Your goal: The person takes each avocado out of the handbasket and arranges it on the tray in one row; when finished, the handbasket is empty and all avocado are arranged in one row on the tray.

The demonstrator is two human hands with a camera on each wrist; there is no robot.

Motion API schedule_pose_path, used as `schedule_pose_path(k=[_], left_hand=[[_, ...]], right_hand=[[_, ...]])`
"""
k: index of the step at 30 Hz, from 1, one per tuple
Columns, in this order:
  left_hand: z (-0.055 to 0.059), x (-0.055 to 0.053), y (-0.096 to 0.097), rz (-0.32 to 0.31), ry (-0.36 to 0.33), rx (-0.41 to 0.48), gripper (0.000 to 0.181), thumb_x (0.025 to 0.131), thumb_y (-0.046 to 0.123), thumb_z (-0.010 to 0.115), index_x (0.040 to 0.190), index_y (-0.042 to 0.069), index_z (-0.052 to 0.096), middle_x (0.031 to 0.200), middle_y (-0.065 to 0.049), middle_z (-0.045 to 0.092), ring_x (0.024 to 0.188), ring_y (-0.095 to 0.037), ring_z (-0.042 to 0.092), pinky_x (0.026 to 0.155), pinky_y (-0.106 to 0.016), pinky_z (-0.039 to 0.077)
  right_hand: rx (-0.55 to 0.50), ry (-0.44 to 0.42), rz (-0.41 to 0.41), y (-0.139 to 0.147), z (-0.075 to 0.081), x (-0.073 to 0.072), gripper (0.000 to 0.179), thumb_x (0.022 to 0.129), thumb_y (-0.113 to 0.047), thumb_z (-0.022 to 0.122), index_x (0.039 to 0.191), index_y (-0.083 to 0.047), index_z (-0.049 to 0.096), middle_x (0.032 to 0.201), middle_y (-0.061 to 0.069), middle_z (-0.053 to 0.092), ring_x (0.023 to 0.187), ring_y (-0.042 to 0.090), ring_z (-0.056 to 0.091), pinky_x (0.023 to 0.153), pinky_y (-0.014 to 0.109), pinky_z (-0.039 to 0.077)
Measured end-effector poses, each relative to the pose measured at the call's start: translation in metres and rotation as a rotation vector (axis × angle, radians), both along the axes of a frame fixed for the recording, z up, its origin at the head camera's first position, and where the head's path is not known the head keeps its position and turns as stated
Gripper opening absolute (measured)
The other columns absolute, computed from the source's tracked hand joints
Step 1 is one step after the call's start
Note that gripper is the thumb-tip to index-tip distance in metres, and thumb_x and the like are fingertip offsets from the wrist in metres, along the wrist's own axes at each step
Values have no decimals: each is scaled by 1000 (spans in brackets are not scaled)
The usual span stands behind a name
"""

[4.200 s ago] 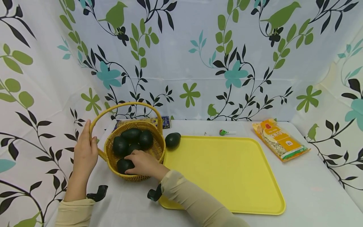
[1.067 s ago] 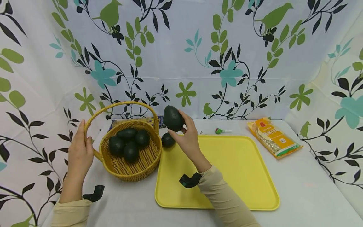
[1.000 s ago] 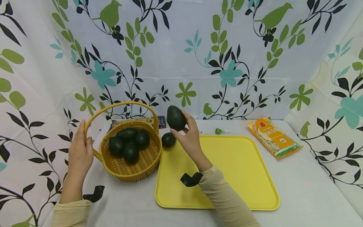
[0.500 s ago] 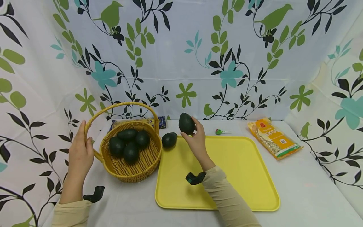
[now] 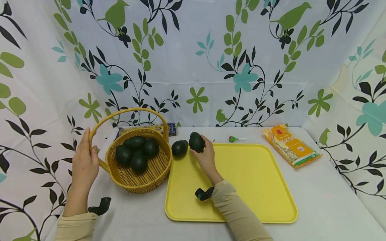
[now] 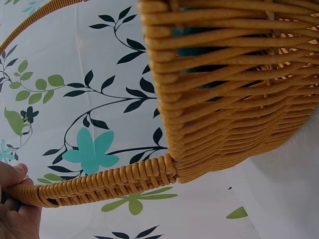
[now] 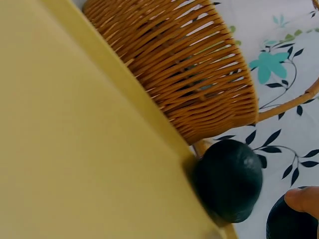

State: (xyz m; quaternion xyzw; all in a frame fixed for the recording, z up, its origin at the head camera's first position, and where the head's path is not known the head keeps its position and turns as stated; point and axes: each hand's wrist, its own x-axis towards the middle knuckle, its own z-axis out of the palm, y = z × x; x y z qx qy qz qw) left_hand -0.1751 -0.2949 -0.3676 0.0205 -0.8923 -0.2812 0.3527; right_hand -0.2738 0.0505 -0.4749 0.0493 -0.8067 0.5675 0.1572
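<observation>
Four avocados sit in the wicker basket at centre-left, its handle gripped by our left hand. We judge the work part-done: one loose avocado rests at the upper-left corner of the yellow tray; our right hand holds a second avocado beside it, not yet released.
</observation>
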Motion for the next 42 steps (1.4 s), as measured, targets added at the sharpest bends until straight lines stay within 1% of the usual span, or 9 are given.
schedule_pose_path(k=[3,6,11,21,29,36,42], left_hand=[[0,0,0,2,-9,2,66,95,0,44,151,25,20,140,-27,44,110,-51,50,90,-67,41],[0,1,0,0,-9,2,66,96,0,44,151,25,20,140,-28,44,108,-51,50,89,-67,41],[0,1,0,-4,-6,3,65,96,0,44,151,25,20,141,-27,43,109,-51,50,90,-67,41],[2,2,1,3,-23,11,65,96,1,44,151,26,20,142,-25,42,114,-51,48,95,-66,39],[1,2,0,3,-16,9,65,96,0,43,151,25,20,140,-27,44,109,-50,50,91,-67,41],[1,1,1,4,-10,7,65,96,0,43,151,24,20,141,-26,43,110,-51,50,92,-67,40],[2,1,1,10,-37,14,65,96,1,43,152,26,19,142,-25,43,111,-50,50,93,-67,40]], right_hand=[[42,-3,-23,-3,-8,1,70,77,-12,76,138,-7,43,137,18,46,126,35,46,101,49,45],[61,-12,-30,-5,-14,3,69,77,-11,77,137,-4,43,136,19,47,126,36,45,105,51,40],[76,-44,-22,-8,-18,4,69,77,-11,76,137,-3,43,137,20,46,127,36,44,107,51,37],[98,-84,-14,-12,-20,2,69,77,-13,76,136,-2,41,137,20,44,126,35,45,107,50,38],[113,-109,-6,-14,-18,-1,70,79,-12,75,137,0,38,139,22,41,128,35,43,109,50,36],[135,-119,2,-14,-19,-6,72,79,-15,75,138,-1,36,138,22,39,126,35,44,108,49,38],[155,-127,19,-14,-20,-9,73,80,-15,74,140,-2,33,141,22,37,129,35,42,109,48,37]])
